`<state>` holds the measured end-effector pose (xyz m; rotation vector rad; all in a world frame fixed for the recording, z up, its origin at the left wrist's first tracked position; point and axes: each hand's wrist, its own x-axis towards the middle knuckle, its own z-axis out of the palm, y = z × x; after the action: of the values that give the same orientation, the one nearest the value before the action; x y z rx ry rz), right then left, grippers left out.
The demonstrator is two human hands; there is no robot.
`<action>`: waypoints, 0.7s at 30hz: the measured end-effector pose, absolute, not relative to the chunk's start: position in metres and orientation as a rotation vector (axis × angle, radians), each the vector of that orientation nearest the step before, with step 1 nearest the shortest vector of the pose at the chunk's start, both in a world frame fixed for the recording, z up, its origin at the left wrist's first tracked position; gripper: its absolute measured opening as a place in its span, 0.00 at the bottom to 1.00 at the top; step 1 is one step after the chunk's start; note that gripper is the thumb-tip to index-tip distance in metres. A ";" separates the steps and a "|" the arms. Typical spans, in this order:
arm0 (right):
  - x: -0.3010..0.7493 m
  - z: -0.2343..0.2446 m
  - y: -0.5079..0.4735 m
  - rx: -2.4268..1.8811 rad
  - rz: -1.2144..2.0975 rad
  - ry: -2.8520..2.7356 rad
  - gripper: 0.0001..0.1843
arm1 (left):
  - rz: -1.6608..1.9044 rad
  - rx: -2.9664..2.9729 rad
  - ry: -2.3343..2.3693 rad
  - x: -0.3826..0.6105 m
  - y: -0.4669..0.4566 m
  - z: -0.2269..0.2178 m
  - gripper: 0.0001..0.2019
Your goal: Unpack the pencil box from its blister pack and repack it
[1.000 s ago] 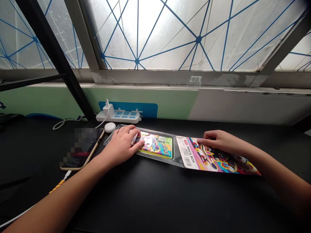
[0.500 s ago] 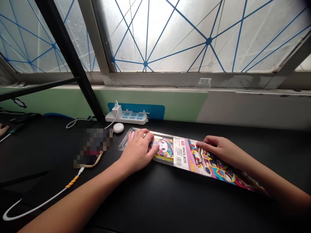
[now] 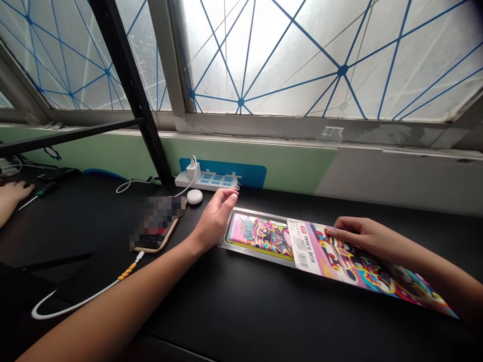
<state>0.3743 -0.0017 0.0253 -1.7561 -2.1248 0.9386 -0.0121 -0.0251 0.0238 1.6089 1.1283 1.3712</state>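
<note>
A colourful printed pencil box (image 3: 260, 234) lies in a clear plastic tray (image 3: 251, 250), which sticks out of the left end of a flat printed cardboard sleeve (image 3: 339, 256) marked PENCIL BOX. My left hand (image 3: 216, 218) is at the tray's left end, its palm side against or very near the rim. Its fingers stretch up and away, with the thumb alongside, and they hold nothing. Over the far edge of the sleeve, my right hand (image 3: 362, 235) grips it, thumb on top and the other fingers bent behind. The right part of the tray is hidden inside the sleeve.
A phone (image 3: 160, 223) on a white charging cable (image 3: 85, 303) lies left of my left hand. Behind are a round white case (image 3: 194, 196) and a power strip (image 3: 219, 180). At far left, another person's hand (image 3: 15, 193) is beside a screwdriver (image 3: 44, 190).
My left hand has lifted off the top of the pencil box and moved to the tray's left end. The tray sits further inside the sleeve. The camera view has turned slightly left.
</note>
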 end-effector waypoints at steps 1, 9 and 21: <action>0.377 0.026 -0.001 -1.744 0.950 -2.130 0.25 | 1.372 1.533 1.098 -0.012 -0.022 0.020 0.17; 0.366 0.027 0.010 -1.755 0.624 -2.188 0.32 | 1.352 1.574 0.945 0.003 -0.039 0.008 0.24; 0.207 0.061 0.016 -1.543 0.497 -2.610 0.25 | 1.397 1.472 0.872 0.004 -0.036 0.006 0.30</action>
<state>0.2069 0.0163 0.0610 -1.5434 -2.6101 0.4968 0.0036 -0.0357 0.0060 1.4719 0.8722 1.3969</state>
